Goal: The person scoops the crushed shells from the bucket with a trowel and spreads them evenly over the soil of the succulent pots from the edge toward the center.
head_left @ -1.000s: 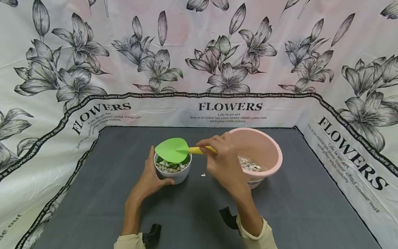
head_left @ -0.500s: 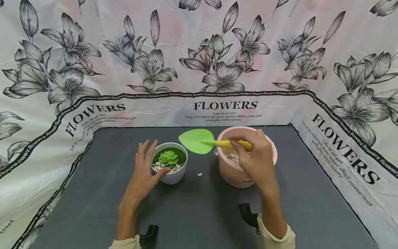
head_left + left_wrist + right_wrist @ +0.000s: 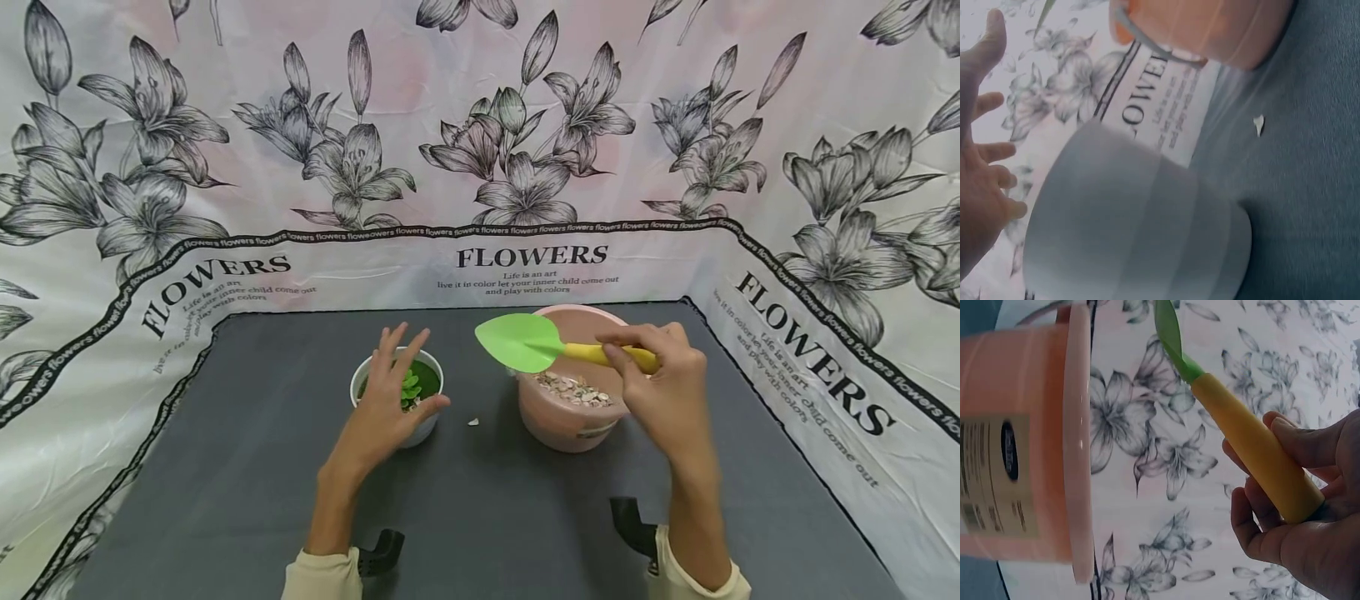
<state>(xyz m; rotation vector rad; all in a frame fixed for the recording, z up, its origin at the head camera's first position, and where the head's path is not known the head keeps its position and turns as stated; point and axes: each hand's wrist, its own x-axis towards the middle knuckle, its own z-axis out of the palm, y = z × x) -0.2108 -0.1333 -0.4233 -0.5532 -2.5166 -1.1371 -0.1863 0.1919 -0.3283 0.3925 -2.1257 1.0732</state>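
Note:
My right hand (image 3: 667, 387) grips the yellow handle of a toy-like trowel (image 3: 521, 342) with a green, leaf-shaped blade. The blade hangs above the left rim of a pink bucket (image 3: 558, 427), which holds pale chips (image 3: 573, 390). My left hand (image 3: 378, 421) hovers in front of a small white pot (image 3: 427, 429), fingers spread. In the left wrist view those fingers stand apart from the pot wall (image 3: 1141, 219). A green succulent (image 3: 409, 388) sits in the pot, partly hidden by the hand.
One loose white chip (image 3: 473, 422) lies on the dark grey table (image 3: 487, 517) between pot and bucket. A flower-printed sheet (image 3: 375, 267) rises behind the table and at both sides. The bucket's grey carrying handle (image 3: 1154, 47) shows in the left wrist view.
The trowel has moved right, from above the pot to above the bucket. My left hand has let go of the pot and risen in front of it. The head view has shifted slightly.

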